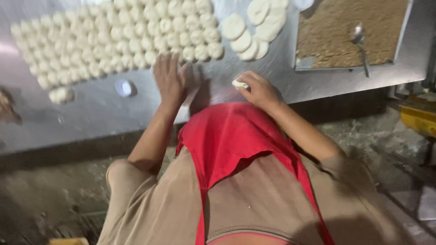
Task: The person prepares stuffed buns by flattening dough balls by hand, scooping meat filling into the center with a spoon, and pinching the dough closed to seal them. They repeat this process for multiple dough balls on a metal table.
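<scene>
On steel table (113, 109): right hand (260, 90) fingers pinch pale dough piece (239, 84); left hand (169, 78) flat, open.

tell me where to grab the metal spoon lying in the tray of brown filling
Take the metal spoon by its thin handle end, coming from the near edge of the steel tray. The handle points toward the person and lies free over the rim, while the bowl sits in the brown filling.

Both arms are bare and extended forward from short beige sleeves. Left hand (169, 78): flat, palm down, fingers together and pointing away from the body, wrist straight, forearm angled inward. Right hand (260, 90): fingers curled, knuckles raised, thumb and fingertips pinched toward the left; elbow bent, forearm running diagonally back to the right shoulder.
</scene>
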